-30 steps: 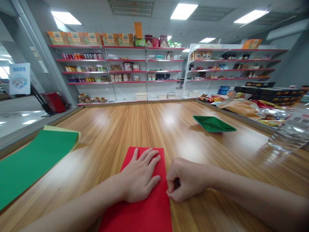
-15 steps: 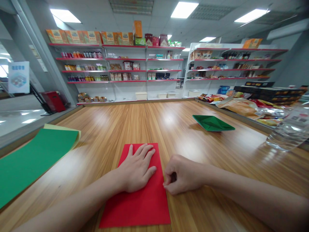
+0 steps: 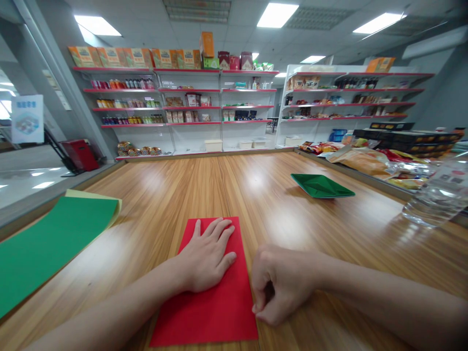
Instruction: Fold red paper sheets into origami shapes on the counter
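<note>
A sheet of red paper (image 3: pixel 215 317), apparently folded into a long rectangle, lies on the wooden table in front of me. My left hand (image 3: pixel 206 256) rests flat on its upper half, fingers spread and pressing it down. At the paper's right edge is my right hand (image 3: pixel 283 282), curled, with thumb and forefinger pinched together at the lower part of that edge. The fingertips look to be on the paper's edge; how much of it lies between them is hard to see.
Green sheets (image 3: pixel 54 243) with a pale yellow one beneath lie at the left. A folded green paper shape (image 3: pixel 321 185) sits farther off at the right. A clear plastic bottle (image 3: pixel 435 200) stands near the right edge, by snack packets (image 3: pixel 365 161). Stocked shelves (image 3: pixel 190 107) line the back.
My right hand has slid toward me along the red paper's right edge, still pinched. The left hand and the paper have stayed in place.
</note>
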